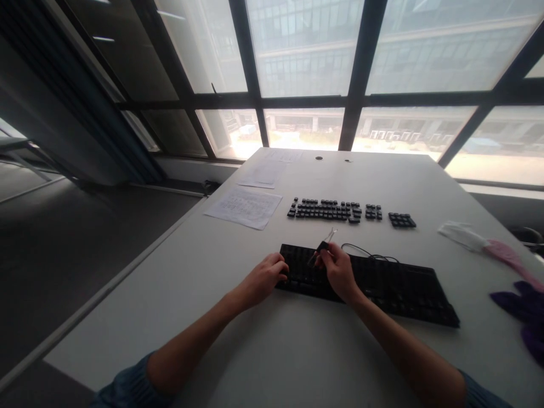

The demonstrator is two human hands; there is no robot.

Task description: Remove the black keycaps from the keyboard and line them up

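A black keyboard (403, 289) lies slightly askew on the white table, its key area dark and hard to read. At its left end is my left hand (272, 272), with curled fingers gripping the edge. My right hand (338, 266) is closed around a keycap puller (323, 246) with a dark middle and thin wire ends. One end points down to the keys on the left part of the keyboard; whether it touches them I cannot tell. Beyond the keyboard, loose black keycaps (325, 211) are laid out in rows like a keyboard layout.
Printed papers (246, 207) lie at the table's left. A black cable (369, 253) loops behind the keyboard. Toward the right edge are a white and pink item (501, 252) and a purple cloth-like item (521, 309). Large windows (304, 51) stand beyond the table (238, 362).
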